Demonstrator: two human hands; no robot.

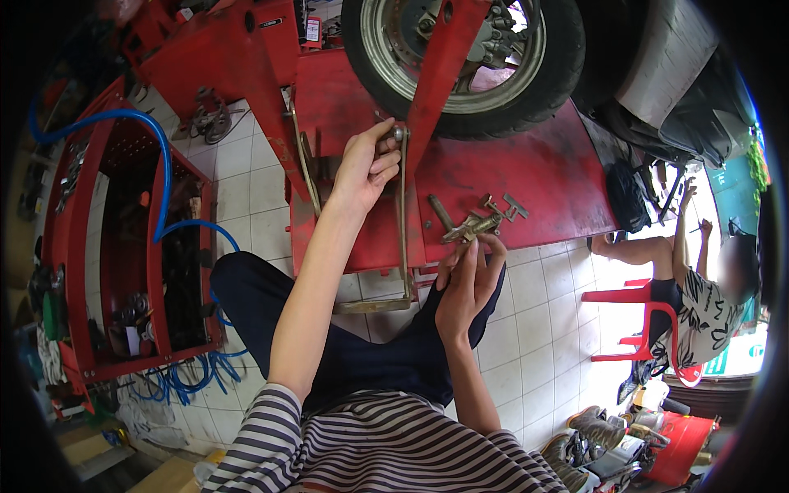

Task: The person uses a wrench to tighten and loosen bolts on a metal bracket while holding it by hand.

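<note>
My left hand (370,168) reaches up to the red upright post, its fingers curled. Its fingertips are closed on a round metal bolt head (400,133) at the upper end of a metal bar (403,214). Lower and to the right, my right hand (470,287) pinches with thumb and forefinger; whatever sits between them is too small to make out. Just beyond those fingertips, a worn metal bracket (477,226) with a rod-like arm rests near the edge of the red platform (526,193).
A motorcycle wheel (362,74) stands on the platform behind a slanted red post (444,74). At left is a red tool cart (156,271) with a blue hose (168,181). A person (707,304) sits on a red chair (657,316) at right. Engine parts (600,444) lie lower right.
</note>
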